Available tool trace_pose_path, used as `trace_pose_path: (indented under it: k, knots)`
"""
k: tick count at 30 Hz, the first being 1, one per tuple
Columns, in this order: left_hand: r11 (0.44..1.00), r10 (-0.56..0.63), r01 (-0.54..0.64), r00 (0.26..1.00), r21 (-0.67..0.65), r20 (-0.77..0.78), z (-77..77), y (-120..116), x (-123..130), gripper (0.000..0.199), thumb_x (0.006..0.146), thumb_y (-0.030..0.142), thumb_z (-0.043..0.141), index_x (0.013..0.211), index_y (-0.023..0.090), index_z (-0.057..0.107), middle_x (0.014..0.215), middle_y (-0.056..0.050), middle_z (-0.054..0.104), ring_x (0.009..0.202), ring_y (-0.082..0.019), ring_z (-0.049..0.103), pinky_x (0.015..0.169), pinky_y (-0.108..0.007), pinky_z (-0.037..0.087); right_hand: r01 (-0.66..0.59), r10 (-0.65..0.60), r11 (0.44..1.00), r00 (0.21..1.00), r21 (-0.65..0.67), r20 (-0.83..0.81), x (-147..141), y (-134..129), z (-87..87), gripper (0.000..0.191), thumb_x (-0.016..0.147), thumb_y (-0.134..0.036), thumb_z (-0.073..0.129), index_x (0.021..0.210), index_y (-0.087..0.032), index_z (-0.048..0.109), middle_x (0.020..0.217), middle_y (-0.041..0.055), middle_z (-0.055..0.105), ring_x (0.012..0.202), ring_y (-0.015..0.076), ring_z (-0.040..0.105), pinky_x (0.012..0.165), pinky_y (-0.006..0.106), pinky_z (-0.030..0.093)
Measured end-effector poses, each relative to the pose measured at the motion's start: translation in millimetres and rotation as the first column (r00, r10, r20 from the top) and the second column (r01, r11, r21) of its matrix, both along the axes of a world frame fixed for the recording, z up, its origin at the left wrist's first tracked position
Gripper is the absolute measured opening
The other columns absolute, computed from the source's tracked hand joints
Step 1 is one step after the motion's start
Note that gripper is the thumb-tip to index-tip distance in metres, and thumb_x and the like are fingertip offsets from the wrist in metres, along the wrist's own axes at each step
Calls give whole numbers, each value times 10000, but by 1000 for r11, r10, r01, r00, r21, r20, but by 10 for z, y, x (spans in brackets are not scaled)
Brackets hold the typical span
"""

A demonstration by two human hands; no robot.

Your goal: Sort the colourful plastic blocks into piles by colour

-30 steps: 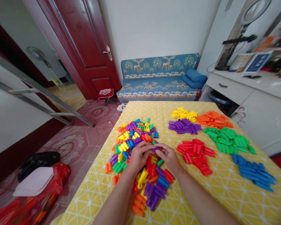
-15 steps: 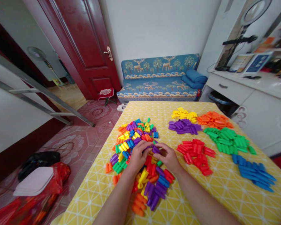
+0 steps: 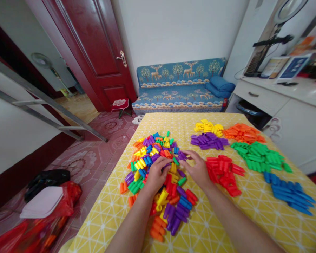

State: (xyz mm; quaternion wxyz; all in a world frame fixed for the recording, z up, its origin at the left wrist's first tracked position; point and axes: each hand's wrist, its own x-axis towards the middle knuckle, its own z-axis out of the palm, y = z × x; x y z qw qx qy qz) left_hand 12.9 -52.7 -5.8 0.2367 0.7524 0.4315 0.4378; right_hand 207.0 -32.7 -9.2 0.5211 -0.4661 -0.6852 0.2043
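Note:
My right hand (image 3: 198,169) pinches a purple plastic piece (image 3: 182,155) between thumb and fingers, just above the right edge of a mixed heap of tube-shaped plastic pieces (image 3: 147,161). My left hand (image 3: 157,174) rests over the middle of this heap, its fingers curled with the thumb close to the index finger; what lies in them is hidden. A green piece (image 3: 176,161) shows between the two hands. Close in front of the forearms lie joined purple pieces (image 3: 176,216) and orange pieces (image 3: 158,228).
Single-colour piles stand on the right of the yellow tablecloth (image 3: 94,225): purple (image 3: 209,141), yellow (image 3: 208,128), orange (image 3: 243,133), green (image 3: 260,156), red (image 3: 223,174) and blue (image 3: 289,193). Behind the table is a blue sofa (image 3: 179,95). A metal ladder (image 3: 50,109) leans at left.
My right hand has moved right and slightly away from my left hand, carrying the purple piece off the heap. My left hand has barely moved.

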Motion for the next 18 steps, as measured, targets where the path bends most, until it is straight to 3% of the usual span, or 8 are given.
trace_pose_path:
  k: [5, 9, 14, 18]
  knots:
    - [1000, 6, -6, 1000, 10, 7, -12, 4, 5, 269, 877, 123, 527, 1086, 202, 677, 995, -70, 634, 944, -181, 604, 838, -299, 489, 185, -200, 979, 946, 81, 255, 455, 543, 197, 324, 761, -257, 651, 1082, -213, 663, 1090, 73, 674, 993, 237, 596, 838, 388, 488]
    - [1000, 9, -9, 1000, 10, 7, -11, 3, 4, 265, 875, 122, 530, 1080, 198, 680, 990, -70, 634, 937, -178, 605, 836, -297, 489, 326, -295, 944, 776, 46, 558, 782, 929, 257, 329, 729, -215, 669, 1056, -194, 692, 999, 77, 698, 975, 257, 588, 849, 381, 470]
    - [1000, 6, -6, 1000, 1, 11, -9, 5, 0, 259, 870, 122, 540, 1074, 193, 683, 994, -71, 637, 936, -177, 608, 835, -293, 490, 406, -303, 913, 625, 31, 720, 973, 1160, 170, 319, 746, -186, 629, 1059, -185, 691, 998, 89, 698, 970, 259, 579, 825, 346, 452]
    - [1000, 10, -10, 1000, -18, 7, 2, 3, 3, 259, 867, 119, 544, 1068, 195, 689, 988, -72, 640, 933, -178, 611, 830, -288, 489, 388, -270, 921, 606, 18, 748, 1022, 1212, 68, 347, 740, -148, 615, 1083, -167, 662, 1018, 91, 690, 955, 235, 593, 843, 325, 437]
